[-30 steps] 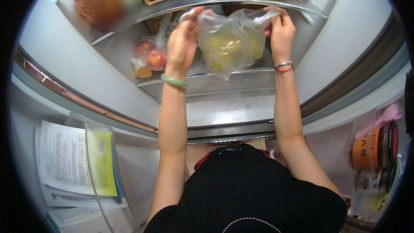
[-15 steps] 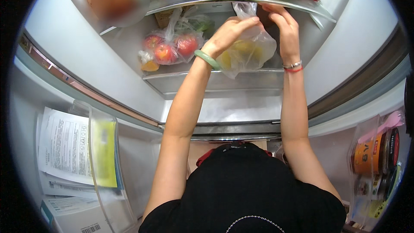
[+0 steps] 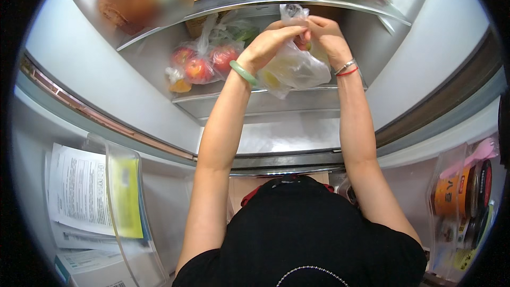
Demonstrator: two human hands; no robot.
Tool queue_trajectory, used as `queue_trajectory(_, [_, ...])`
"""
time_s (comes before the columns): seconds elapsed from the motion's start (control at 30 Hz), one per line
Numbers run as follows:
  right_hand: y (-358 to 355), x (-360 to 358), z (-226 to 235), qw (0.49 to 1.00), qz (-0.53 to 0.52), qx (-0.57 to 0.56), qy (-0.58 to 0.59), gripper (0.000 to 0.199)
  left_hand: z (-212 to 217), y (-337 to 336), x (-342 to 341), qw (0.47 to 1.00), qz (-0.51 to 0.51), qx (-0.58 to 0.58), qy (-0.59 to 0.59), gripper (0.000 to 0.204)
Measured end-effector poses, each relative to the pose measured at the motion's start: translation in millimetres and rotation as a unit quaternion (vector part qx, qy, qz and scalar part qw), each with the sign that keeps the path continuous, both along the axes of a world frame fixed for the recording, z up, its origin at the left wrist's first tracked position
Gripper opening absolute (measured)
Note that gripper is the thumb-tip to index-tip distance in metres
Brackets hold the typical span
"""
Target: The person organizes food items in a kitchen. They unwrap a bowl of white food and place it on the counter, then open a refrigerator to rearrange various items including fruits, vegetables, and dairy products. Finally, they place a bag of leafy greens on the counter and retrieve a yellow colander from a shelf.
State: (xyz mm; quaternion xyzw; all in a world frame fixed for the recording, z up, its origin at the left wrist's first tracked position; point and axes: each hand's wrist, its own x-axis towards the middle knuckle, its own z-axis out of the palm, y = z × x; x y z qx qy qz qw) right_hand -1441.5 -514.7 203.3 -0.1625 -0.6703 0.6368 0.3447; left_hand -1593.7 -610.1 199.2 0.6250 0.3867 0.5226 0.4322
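Pinching the neck of a clear plastic bag (image 3: 295,66) of yellow fruit in the upper middle of the frame, left hand (image 3: 268,45) and right hand (image 3: 326,34) are both gripping it, bag hanging below them over the fridge shelf (image 3: 212,101), beside a bag of tomatoes (image 3: 204,64).

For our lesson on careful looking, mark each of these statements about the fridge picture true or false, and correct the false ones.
1. Both hands grip the top of a clear plastic bag. True: the left hand and right hand meet at its neck.
2. The bag of red fruit sits to the right of the held bag. False: it lies to the left.
3. The left wrist wears a green bangle. True.
4. The door bin at lower left holds bottles. False: it holds papers and a yellow booklet.
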Motion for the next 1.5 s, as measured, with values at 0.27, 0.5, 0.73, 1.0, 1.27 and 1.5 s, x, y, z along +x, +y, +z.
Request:
queue_trajectory(0.27, [-9, -6, -8, 0.963, -0.189, 0.01, 0.19, 0.009, 16, -3, 6, 0.998, 0.01, -0.061, -0.028, 0.031])
queue_trajectory(0.5, [-18, 15, -33, 0.912, -0.151, 0.354, 0.14, 0.006, -3, -1, -9, 0.965, 0.071, -0.06, -0.243, 0.027])
queue_trajectory(0.73, [9, -19, -25, 0.985, 0.022, 0.055, 0.164, 0.029, 24, -11, 15, 0.939, 0.197, 0.013, 0.282, 0.015])
queue_trajectory(1.0, [30, -29, -24, 0.996, 0.008, 0.032, 0.078, 0.037, 2, 29, -24, 0.689, 0.536, 0.22, 0.436, 0.017])
queue_trajectory(1.27, [50, -18, -52, 0.995, 0.076, -0.052, 0.041, 0.033, -7, 49, 9, 0.72, 0.524, 0.305, 0.338, 0.012])
queue_trajectory(1.5, [36, -28, -34, 0.969, 0.076, -0.17, 0.164, 0.024, -8, 37, 24, 0.726, 0.535, 0.319, 0.291, 0.017])
